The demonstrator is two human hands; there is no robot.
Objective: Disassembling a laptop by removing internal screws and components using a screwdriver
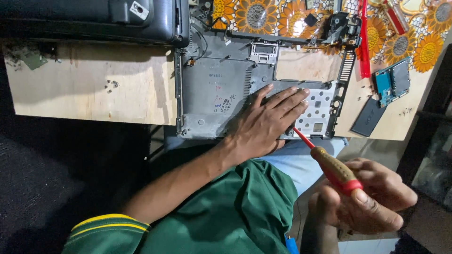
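Plywood formed the worktop (89,89), a sunflower-patterned cloth (414,47) covering its far right corner. One grey laptop base (221,84) overhung the near edge. The left hand (266,123) lay on it flat, fingers spread, holding nothing. The right hand (365,200), curled closed, gripped one red-handled screwdriver (332,165), its tip at the base's near edge. Bare wood stretched leftward.

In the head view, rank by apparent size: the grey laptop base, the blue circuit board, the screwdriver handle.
1. grey laptop base, largest by far.
2. and 3. unsure: blue circuit board and screwdriver handle look alike, and the handle is nearer the camera.
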